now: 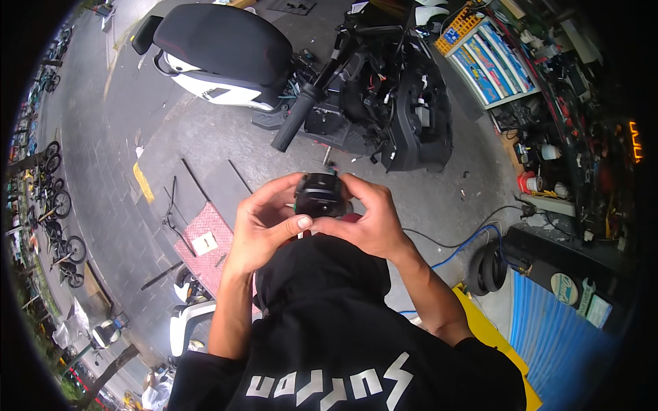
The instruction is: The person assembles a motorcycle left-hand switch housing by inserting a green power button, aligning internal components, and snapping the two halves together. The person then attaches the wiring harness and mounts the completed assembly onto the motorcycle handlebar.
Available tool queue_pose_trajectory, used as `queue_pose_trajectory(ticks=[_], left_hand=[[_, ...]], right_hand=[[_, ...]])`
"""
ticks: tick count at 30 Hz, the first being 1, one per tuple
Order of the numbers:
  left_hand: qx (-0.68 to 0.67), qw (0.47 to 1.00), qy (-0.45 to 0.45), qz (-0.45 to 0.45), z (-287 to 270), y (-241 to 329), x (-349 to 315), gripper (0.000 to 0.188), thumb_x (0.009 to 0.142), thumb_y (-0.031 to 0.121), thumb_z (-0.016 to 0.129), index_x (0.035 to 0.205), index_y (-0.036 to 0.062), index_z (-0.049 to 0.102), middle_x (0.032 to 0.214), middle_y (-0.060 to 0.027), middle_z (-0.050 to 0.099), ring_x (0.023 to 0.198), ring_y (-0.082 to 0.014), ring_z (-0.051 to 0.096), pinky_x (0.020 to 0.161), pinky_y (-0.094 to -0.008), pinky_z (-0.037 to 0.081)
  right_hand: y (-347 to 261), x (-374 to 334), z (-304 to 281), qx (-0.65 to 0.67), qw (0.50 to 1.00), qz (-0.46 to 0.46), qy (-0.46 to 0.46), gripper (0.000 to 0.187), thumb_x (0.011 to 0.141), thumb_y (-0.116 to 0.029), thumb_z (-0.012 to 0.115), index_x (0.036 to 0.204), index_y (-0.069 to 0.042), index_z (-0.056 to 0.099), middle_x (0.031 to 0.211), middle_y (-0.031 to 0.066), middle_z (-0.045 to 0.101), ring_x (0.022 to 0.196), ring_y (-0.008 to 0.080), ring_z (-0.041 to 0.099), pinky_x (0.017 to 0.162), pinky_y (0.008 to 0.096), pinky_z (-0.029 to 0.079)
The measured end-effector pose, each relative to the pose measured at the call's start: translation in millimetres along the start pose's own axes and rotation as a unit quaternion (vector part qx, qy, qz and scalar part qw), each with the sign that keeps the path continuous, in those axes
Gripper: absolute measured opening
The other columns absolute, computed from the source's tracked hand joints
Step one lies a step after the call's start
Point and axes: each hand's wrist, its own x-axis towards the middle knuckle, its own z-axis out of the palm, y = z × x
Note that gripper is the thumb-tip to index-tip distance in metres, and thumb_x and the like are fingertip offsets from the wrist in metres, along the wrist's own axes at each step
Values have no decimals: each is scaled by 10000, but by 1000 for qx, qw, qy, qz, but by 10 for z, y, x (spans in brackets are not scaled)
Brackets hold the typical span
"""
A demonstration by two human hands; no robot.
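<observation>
Both my hands are raised in front of my chest around a small black rounded part [320, 194] with a glossy face; I cannot make out its exact kind. My left hand [264, 222] grips its left side, fingers curled behind and thumb along the lower edge. From the other side my right hand [373, 214] holds it the same way, and the two thumbs nearly meet below it. A thin metal rod [327, 155] shows just beyond the part; whether they are joined is unclear. Past it stands a partly stripped scooter, its black handlebar grip [295, 122] pointing toward me.
The scooter's black seat [223, 40] lies at the far left, its bare wiring [384, 85] at the right. A parts rack [490, 65] stands far right. Tyres [488, 267] and a blue hose [458, 252] lie near right. A red patterned mat [214, 236] is at left.
</observation>
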Motion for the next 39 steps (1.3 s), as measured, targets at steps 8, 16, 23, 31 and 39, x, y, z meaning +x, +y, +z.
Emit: queue_pose_trajectory(ticks=[8, 16, 23, 31, 39], left_hand=[[61, 992, -107, 37, -217, 339, 1015, 709, 788, -34, 891, 1425, -69, 583, 1223, -135, 731, 1019, -165, 722, 846, -286, 568], [-34, 977, -209, 35, -1118, 1016, 1749, 729, 817, -94, 810, 1487, -52, 526, 1272, -154, 708, 1177, -225, 681, 1003, -363, 539], [122, 984, -110, 66, -2286, 1794, 2417, 661, 898, 164, 772, 1474, -58, 535, 1306, -174, 691, 1215, -266, 678, 1098, -404, 500], [-19, 978, -81, -189, -2099, 172, 3145, 361, 1061, 222, 665, 1384, 77, 594, 1274, -32, 673, 1170, -155, 638, 1008, -360, 540], [0, 971, -59, -232, -1470, -128, 2864, 435, 1029, 63, 652, 1451, 45, 547, 1292, -70, 644, 1197, -159, 614, 1044, -344, 513]], right_hand=[[3, 544, -225, 372, 908, 190, 19, 381, 1022, -262, 737, 1227, 42, 632, 1152, 91, 691, 1012, 149, 683, 838, 305, 574], [-312, 1416, 355, 390, 901, 128, 143, 426, 1111, -330, 565, 1258, 63, 641, 1149, 132, 714, 964, 183, 709, 801, 315, 589], [-304, 1393, 350, 61, 886, 255, 382, 261, 1091, -200, 584, 1222, 6, 676, 1120, 95, 741, 872, 132, 683, 755, 283, 553], [418, 1438, 454, 101, 848, 364, 372, 216, 1079, -182, 608, 1214, -30, 683, 1062, 63, 753, 844, 114, 675, 731, 265, 539], [992, 1417, 231, 71, 880, 331, 333, 193, 1091, -173, 602, 1189, -33, 691, 1035, 49, 749, 860, 103, 684, 741, 259, 542]])
